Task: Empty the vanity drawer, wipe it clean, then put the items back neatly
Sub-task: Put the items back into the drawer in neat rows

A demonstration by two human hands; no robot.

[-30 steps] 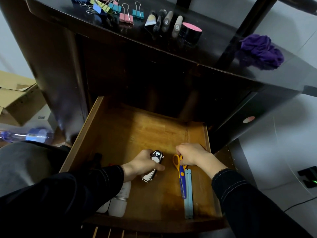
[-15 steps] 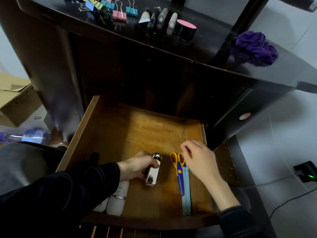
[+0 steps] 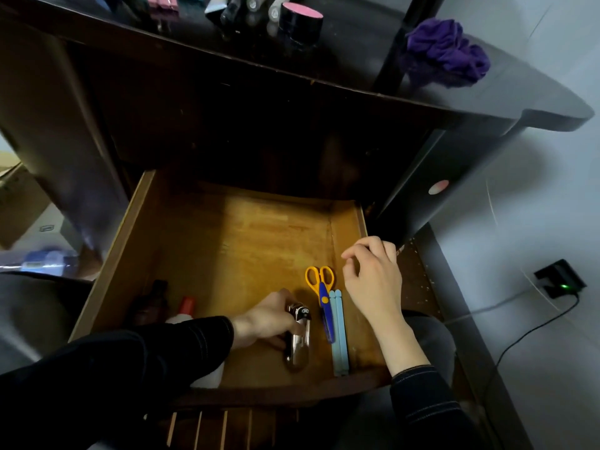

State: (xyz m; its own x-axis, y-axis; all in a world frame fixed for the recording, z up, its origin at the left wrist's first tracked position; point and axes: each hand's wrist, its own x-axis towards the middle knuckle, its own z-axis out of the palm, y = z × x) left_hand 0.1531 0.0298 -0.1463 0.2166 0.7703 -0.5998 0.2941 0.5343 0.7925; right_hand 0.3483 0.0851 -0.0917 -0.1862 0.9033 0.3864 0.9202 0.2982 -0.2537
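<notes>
So the wooden drawer (image 3: 246, 241) is pulled out from under the dark vanity top (image 3: 357, 53), and a few things are lined up along its front edge. The person's left hand (image 3: 269, 319) comes in from the front-left. Its fingers are curled round the far end of a shiny silver oblong gadget (image 3: 298, 339) with a little cartoon face on it. That gadget lies flat on the drawer floor, lengthwise, near the middle of the front edge.

Just to the right of it are orange-handled scissors (image 3: 321, 297) with a blue blade part, handles pointing toward the back. Tucked right against those are two pale blue flat sticks (image 3: 339, 336), side by side, and they reach almost to the front edge.

The right hand (image 3: 373, 280) is up over the drawer's right wall with loose, half-bent fingers and nothing in it. It's next to the scissors but not touching them.

Over in the front-left corner a white bottle with a red cap (image 3: 186, 306) pokes out from behind the left sleeve. There's a dark brown bottle (image 3: 152, 300) beside it, pretty hard to make out in the shadow.

Up on the vanity top, a crumpled purple cloth (image 3: 444, 53) sits toward the right end. A black round jar with a pink lid (image 3: 300, 17) is by the back edge, next to some small tubes too blurry to identify.
</notes>
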